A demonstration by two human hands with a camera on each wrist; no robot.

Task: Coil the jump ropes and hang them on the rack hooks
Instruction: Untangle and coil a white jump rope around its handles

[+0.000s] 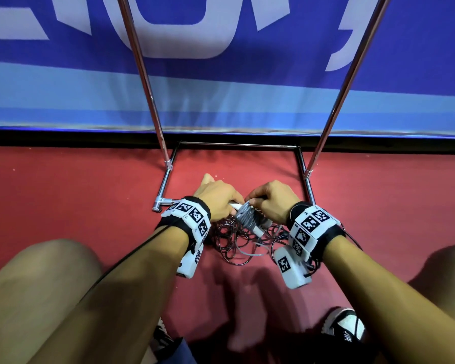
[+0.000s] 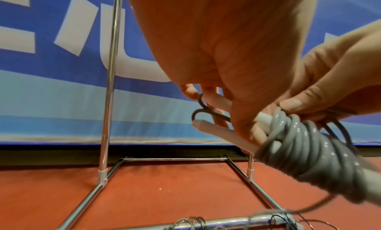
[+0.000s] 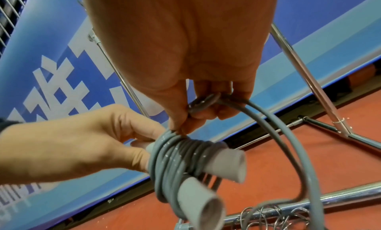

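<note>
Winding: grey rope [image 3: 177,153] goes turn on turn round its two handles [image 3: 226,162], held side by side as a core so the coil stays tight.
Left hand [image 1: 216,198]: fingers curled round the handles' far ends, gripping them low over the red floor [image 1: 90,195].
Right hand [image 1: 273,199]: pinching the free rope, thumb pressing the last turn.
Rack [image 1: 334,111]: just beyond, hooks unseen.
Other ropes [image 1: 237,245]: tangled on the floor beneath.

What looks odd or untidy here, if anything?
A tangled heap of thin dark ropes lies loose on the red floor beneath both hands. Only the grey rope is neat, wound round its two handles.
</note>
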